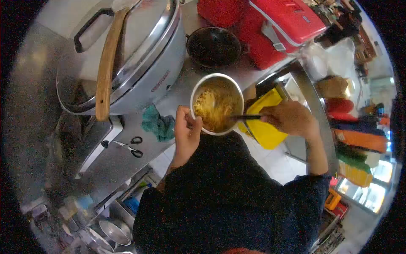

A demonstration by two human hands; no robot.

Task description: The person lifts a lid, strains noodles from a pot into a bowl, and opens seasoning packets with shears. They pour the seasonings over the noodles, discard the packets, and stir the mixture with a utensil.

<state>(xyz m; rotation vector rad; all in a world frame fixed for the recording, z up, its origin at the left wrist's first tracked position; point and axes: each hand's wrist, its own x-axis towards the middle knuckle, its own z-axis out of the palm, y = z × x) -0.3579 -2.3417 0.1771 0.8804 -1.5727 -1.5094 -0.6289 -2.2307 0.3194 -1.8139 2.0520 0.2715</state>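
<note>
A round metal bowl [217, 80] holds yellowish, noodle-like food [211, 105], partly blurred. My left hand [187, 133] grips the bowl's rim at its lower left, thumb over the edge. On the right, my right hand [287, 117] is closed around the dark handle of a utensil [249, 117]. The utensil's far end is in the food, where blur hides its shape. Below my right hand lies a yellow cloth or bag [268, 133].
A large pot [156, 72] with a wooden paddle [108, 63] across it stands at the upper left. Nearby are a black wok [215, 47], red cooler [292, 21], green cloth [156, 122] and scissors [134, 147]. Metal bowls [115, 232] sit lower left.
</note>
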